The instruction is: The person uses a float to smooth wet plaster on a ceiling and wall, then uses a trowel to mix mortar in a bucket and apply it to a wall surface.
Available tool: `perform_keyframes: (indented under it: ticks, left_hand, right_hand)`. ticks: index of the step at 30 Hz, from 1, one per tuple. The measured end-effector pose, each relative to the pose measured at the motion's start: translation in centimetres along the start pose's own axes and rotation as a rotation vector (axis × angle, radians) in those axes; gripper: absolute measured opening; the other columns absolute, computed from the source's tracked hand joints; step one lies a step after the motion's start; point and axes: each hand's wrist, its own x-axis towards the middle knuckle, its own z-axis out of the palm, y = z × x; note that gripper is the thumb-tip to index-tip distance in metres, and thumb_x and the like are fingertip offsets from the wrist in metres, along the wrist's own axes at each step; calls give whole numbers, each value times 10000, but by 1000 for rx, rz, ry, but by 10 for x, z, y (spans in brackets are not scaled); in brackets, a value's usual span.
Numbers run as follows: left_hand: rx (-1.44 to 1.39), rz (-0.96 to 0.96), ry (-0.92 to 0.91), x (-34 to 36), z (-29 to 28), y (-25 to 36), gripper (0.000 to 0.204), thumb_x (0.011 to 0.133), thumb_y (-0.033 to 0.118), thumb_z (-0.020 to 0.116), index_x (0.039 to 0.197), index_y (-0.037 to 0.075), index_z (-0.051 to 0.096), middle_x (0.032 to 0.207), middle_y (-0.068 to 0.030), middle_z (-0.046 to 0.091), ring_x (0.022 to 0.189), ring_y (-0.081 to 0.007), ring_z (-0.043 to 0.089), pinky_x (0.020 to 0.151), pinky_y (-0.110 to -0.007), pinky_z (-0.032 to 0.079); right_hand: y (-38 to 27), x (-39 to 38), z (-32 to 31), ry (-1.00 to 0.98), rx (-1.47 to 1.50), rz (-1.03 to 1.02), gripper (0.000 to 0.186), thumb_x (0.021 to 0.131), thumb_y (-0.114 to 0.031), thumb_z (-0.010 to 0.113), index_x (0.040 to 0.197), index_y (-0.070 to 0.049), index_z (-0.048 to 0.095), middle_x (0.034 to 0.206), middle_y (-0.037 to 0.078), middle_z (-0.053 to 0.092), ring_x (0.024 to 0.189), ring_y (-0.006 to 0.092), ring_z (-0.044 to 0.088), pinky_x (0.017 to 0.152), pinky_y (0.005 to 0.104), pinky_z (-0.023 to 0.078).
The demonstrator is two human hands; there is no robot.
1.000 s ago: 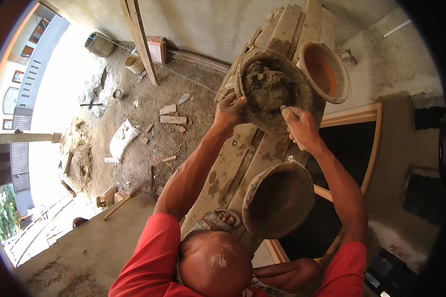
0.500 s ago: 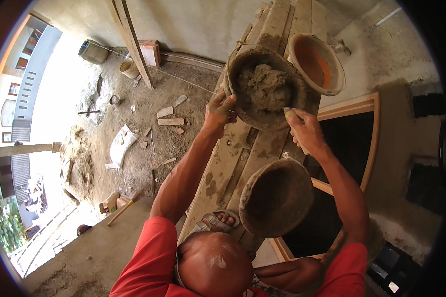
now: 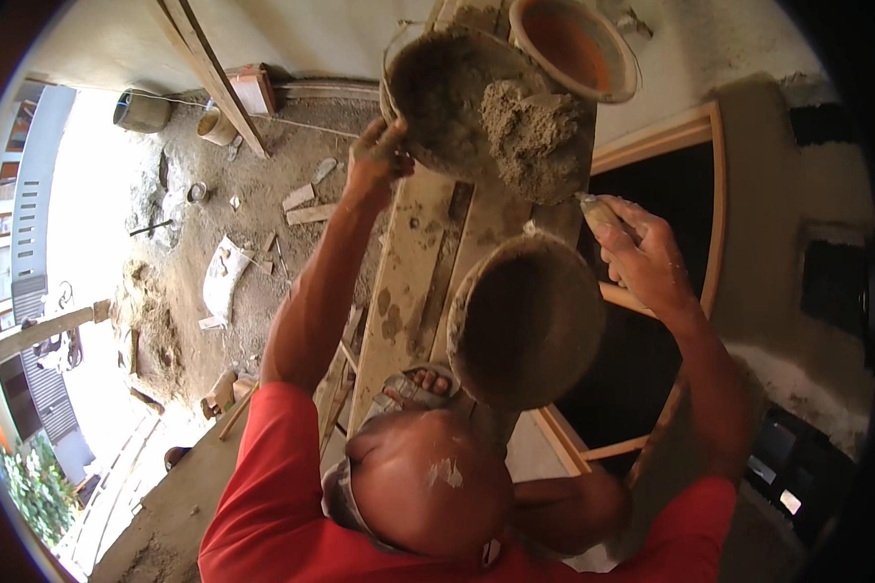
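My left hand [image 3: 377, 155] grips the left rim of a round, mortar-caked pan [image 3: 442, 92], which is tipped up on a wooden plank [image 3: 408, 282]. A lump of grey mortar [image 3: 535, 136] sits at the pan's lower right edge. My right hand [image 3: 647, 262] is closed around a pale tool handle [image 3: 595, 212] just below that lump; the tool's blade is hidden. A second, empty pan [image 3: 525, 321] rests on the plank between my arms.
An orange basin [image 3: 574, 44] stands past the tipped pan. A dark wood-framed opening [image 3: 710, 194] lies to the right. Far below on the left is dirt ground with brick pieces [image 3: 306, 204], a bucket [image 3: 141, 112] and a leaning timber [image 3: 214, 78]. A sandalled foot [image 3: 418, 384] rests on the plank.
The pan has been tipped further and appears larger. The mortar has slid to its right edge. My right hand has come off the rim and moved down with the tool.
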Motion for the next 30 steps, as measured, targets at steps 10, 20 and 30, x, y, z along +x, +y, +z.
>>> perform_keyframes:
  ticks: [10, 20, 30]
  left_hand:
    - [63, -35, -45, 5, -7, 1, 278, 927, 321, 656, 1057, 83, 590, 772, -18, 576, 590, -142, 562, 525, -292, 472]
    - [191, -137, -62, -1, -22, 7, 438, 878, 385, 703, 1172, 79, 593, 806, -44, 571, 567, -148, 550, 519, -311, 487]
    - [524, -394, -498, -205, 7, -30, 886, 883, 574, 603, 1501, 41, 258, 1269, -215, 543, 876, -206, 627, 774, -367, 527]
  right_hand:
    - [49, -146, -13, -88, -257, 92, 418, 868, -131, 596, 1244, 51, 575, 1106, 194, 671, 983, 241, 666, 884, 334, 506]
    - [100, -135, 33, -6, -1056, -184, 369, 844, -135, 621, 1208, -76, 600, 926, 182, 617, 841, 380, 650, 748, 463, 534]
    - [89, -132, 61, -247, -1284, -13, 483, 849, -87, 610, 1324, -144, 548, 957, 218, 626, 865, 383, 660, 729, 475, 539]
